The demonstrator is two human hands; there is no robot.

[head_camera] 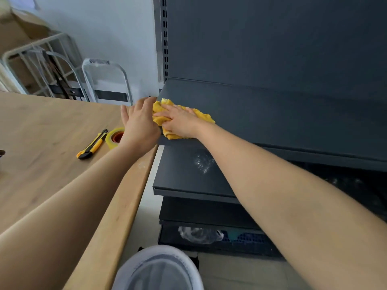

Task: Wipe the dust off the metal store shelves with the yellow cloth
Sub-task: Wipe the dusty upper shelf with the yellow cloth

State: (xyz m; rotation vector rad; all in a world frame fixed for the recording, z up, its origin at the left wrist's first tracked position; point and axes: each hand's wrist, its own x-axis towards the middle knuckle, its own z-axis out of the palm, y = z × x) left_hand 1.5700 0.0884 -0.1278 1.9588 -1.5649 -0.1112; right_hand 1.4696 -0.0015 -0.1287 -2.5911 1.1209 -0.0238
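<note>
1. Your left arm: bare, stretched forward from lower left.
2. Your left hand: back toward you, thumb splayed out left, fingers reaching ahead, tips lightly bent.
3. Your right arm: bare, extended from lower right, angled leftward.
4. Your right hand: palm down, fingers straight and spread, pressing flat on the yellow cloth, just beside your left hand.

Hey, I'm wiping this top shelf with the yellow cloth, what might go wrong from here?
Dust pushed off the left edge of the top shelf, where the right hand presses the cloth, may land on the lower shelf, which already shows a white smudge. The left hand reaches over the table close to the knife and tape roll; a backward sweep might knock them.
</note>
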